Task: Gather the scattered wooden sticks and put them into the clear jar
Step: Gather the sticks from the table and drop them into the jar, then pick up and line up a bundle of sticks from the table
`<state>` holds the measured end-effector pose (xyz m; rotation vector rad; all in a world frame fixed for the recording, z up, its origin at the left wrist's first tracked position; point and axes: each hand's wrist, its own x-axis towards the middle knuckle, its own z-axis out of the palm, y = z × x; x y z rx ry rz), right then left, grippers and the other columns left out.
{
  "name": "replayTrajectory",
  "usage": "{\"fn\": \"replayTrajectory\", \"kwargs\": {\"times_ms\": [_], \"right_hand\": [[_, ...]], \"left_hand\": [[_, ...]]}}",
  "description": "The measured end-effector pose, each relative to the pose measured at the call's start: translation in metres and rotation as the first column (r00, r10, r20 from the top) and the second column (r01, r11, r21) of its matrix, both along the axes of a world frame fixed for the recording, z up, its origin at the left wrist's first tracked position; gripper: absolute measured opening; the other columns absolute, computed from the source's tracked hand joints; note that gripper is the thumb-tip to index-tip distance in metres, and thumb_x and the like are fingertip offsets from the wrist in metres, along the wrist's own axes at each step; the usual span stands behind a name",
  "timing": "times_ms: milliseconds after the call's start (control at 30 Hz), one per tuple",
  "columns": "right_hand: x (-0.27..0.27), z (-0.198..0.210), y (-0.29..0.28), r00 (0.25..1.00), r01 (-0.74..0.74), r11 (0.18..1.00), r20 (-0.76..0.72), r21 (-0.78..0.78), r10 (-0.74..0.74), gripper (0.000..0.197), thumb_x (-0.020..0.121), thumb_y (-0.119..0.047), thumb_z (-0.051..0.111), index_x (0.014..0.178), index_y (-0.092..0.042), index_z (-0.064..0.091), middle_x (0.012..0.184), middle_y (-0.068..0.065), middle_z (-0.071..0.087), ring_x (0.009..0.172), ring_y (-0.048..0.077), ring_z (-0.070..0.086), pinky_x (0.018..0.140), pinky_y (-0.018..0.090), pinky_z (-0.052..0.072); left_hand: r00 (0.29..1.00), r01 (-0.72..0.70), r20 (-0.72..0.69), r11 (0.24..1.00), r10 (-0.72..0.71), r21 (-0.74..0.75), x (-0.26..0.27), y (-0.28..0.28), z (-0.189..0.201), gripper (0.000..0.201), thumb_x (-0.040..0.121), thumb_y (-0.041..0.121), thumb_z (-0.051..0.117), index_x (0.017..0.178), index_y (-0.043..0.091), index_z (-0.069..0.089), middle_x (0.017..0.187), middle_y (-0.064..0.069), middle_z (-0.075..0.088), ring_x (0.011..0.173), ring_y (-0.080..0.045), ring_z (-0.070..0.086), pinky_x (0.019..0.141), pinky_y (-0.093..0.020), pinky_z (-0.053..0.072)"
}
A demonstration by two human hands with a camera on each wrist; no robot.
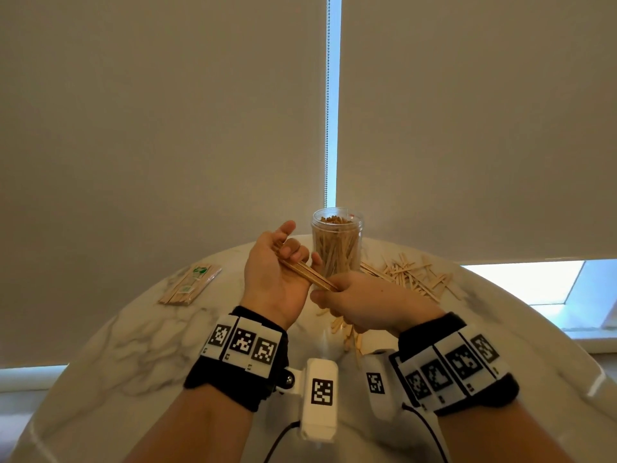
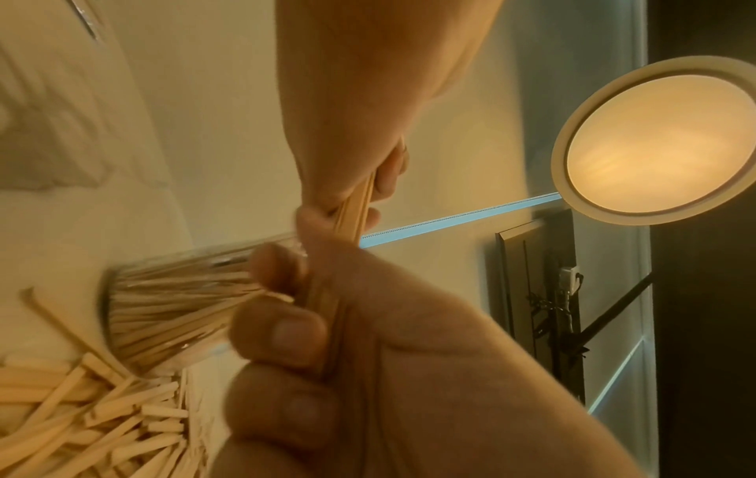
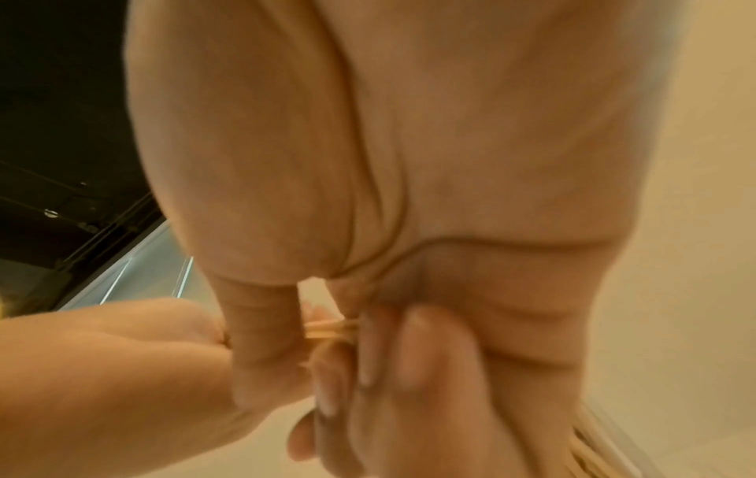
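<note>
**Squaring a bundle that could slip**

Holding one small bundle of sticks (image 1: 309, 273) between them, the left hand (image 1: 273, 275) and right hand (image 1: 364, 304) each curl a grip round an end, in front of the clear jar (image 1: 337, 243). Loosening either grip risks sticks fanning onto the surface (image 1: 140, 345); loose sticks (image 1: 414, 277) remain beside the jar.
</note>
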<state>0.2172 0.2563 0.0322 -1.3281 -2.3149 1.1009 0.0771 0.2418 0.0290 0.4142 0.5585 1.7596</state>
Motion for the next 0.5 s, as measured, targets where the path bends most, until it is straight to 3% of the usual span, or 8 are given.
{"fn": "replayTrajectory", "kwargs": {"times_ms": [100,133,200,300,433,500], "right_hand": [[0.007,0.003,0.0,0.993,0.015,0.997,-0.117,-0.074,-0.024,0.064,0.092,-0.074,0.037,0.102,-0.018,0.066,0.079,-0.003,0.056,0.063,0.011,0.048,0.054,0.025,0.045],[0.009,0.003,0.0,0.99,0.024,0.997,-0.138,-0.071,-0.034,0.068,0.092,-0.076,0.034,0.1,-0.017,0.067,0.076,-0.003,0.054,0.06,0.01,0.046,0.051,0.024,0.043],[0.013,0.004,0.003,0.988,0.072,0.997,-0.14,0.007,-0.07,0.064,0.096,-0.069,0.035,0.095,-0.014,0.068,0.072,0.0,0.053,0.052,0.011,0.044,0.046,0.024,0.041],[0.022,0.005,0.009,0.982,0.124,0.991,-0.15,0.059,-0.114,0.056,0.097,-0.063,0.042,0.091,-0.016,0.071,0.07,0.003,0.053,0.048,0.012,0.043,0.043,0.025,0.039],[0.04,0.015,0.014,0.949,0.259,0.959,-0.217,0.114,-0.23,0.051,0.098,-0.06,0.044,0.08,-0.021,0.072,0.064,0.0,0.051,0.046,0.01,0.041,0.043,0.024,0.038],[0.048,0.022,0.016,0.899,0.389,0.9,-0.297,0.2,-0.323,0.052,0.099,-0.058,0.044,0.075,-0.021,0.072,0.059,-0.002,0.052,0.047,0.011,0.043,0.048,0.026,0.04]], "left_hand": [[1.0,-0.008,0.026,1.0,0.008,0.014,-0.001,0.002,-0.002,0.034,0.102,0.039,0.039,0.106,0.011,0.059,0.061,0.002,0.034,0.053,-0.011,0.034,0.063,-0.03,0.037],[0.999,0.008,0.034,1.0,-0.009,0.014,-0.001,0.004,-0.003,0.038,0.102,0.041,0.036,0.102,0.011,0.059,0.062,0.001,0.035,0.054,-0.011,0.034,0.062,-0.03,0.036],[0.997,0.048,0.058,0.998,-0.05,0.035,0.001,0.007,-0.006,0.031,0.103,0.029,0.033,0.097,0.01,0.058,0.064,0.0,0.038,0.056,-0.013,0.038,0.064,-0.03,0.039],[0.996,0.074,0.047,0.997,-0.076,0.032,0.002,0.01,-0.011,0.025,0.105,0.02,0.035,0.104,0.008,0.058,0.071,-0.004,0.052,0.066,-0.017,0.052,0.076,-0.033,0.048],[0.986,-0.028,-0.164,0.997,0.015,-0.076,0.004,0.014,-0.014,0.03,0.105,0.021,0.045,0.13,0.01,0.056,0.11,-0.009,0.069,0.102,-0.021,0.065,0.095,-0.039,0.051],[0.933,-0.073,-0.359,0.99,0.025,-0.119,0.004,0.022,-0.008,0.039,0.102,0.01,0.048,0.141,0.014,0.047,0.114,-0.003,0.065,0.105,-0.015,0.061,0.097,-0.037,0.048]]}}
